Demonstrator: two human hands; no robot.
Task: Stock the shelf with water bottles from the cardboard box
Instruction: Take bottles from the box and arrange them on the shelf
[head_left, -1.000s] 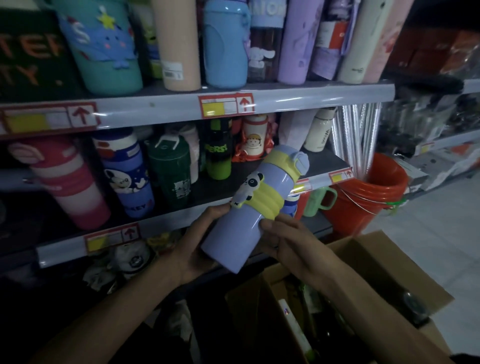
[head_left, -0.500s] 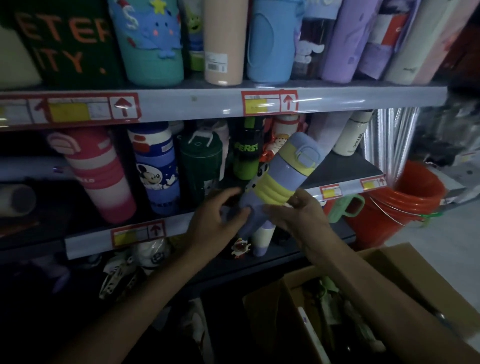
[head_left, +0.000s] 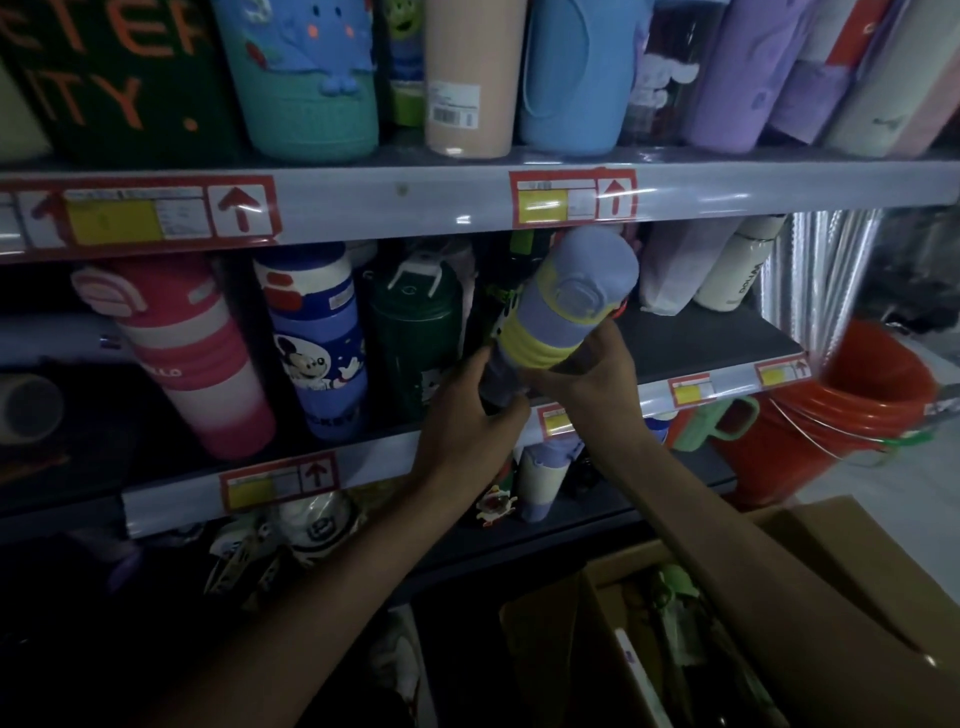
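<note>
Water bottle (head_left: 563, 306) tilted, gripped between left hand (head_left: 467, 415), right hand (head_left: 592, 379)

bottle (head_left: 566, 301) above shelf (head_left: 727, 353) | box (head_left: 831, 597) below-right, contents unclear

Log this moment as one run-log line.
stage: shelving | held: purple bottle, tilted, both hands | left hand: base | right hand: yellow band | target: middle shelf | box: open

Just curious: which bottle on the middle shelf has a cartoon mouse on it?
The blue bottle with the white lid, standing between the pink striped bottle and the dark green bottle.
</note>
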